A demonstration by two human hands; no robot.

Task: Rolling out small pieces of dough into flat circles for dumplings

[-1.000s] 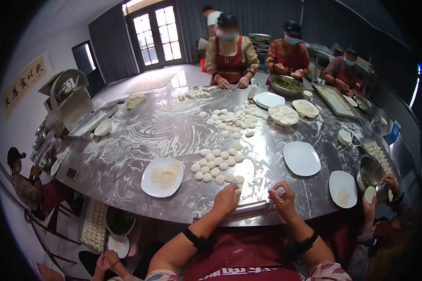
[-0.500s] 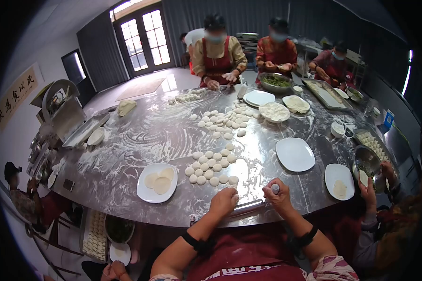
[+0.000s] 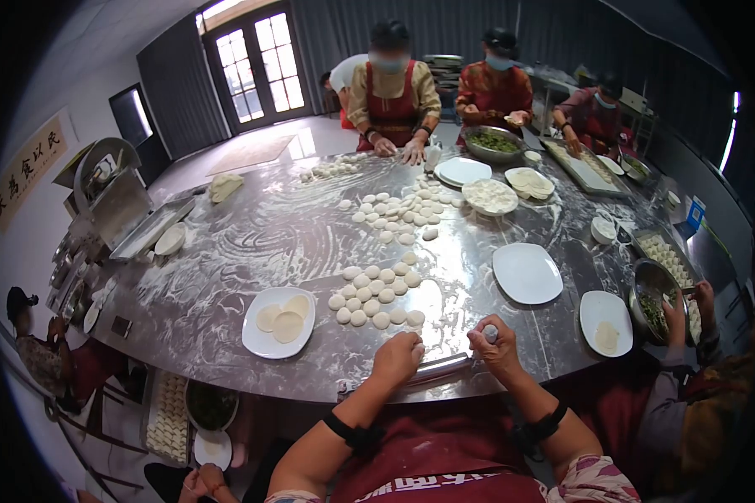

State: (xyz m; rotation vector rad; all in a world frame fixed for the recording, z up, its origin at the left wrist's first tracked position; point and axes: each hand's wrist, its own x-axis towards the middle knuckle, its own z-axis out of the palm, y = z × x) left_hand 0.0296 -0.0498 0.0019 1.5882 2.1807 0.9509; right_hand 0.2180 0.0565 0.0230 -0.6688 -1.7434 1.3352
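Observation:
My left hand (image 3: 398, 359) is closed at the table's near edge, just below the nearest dough discs (image 3: 415, 318); what its fingers hold, if anything, is hidden. To its right, my right hand (image 3: 497, 348) is wrapped round what looks like a rolling pin (image 3: 490, 334), whose pale rounded end shows. A gap lies between the two hands, with a shiny metal bar (image 3: 439, 367) along the edge below it. Several small floured dough discs lie in a group (image 3: 365, 293) ahead of my left hand. Three flat wrappers (image 3: 288, 327) rest on a white plate (image 3: 256, 339) to the left.
An unoccupied white plate (image 3: 527, 274) stands ahead right, another with a wrapper (image 3: 591, 306) farther right. More dough pieces (image 3: 403, 210) lie beyond. Co-workers stand across the floured table (image 3: 218, 293); one sits close at right with a filling bowl (image 3: 650, 277). Below left is a dumpling tray (image 3: 168, 415).
The right-hand co-worker's hand has moved from beside the bowl to over it. Across the table, one co-worker's hand now lies spread on the surface; another's reaches the tray. My hands barely differ.

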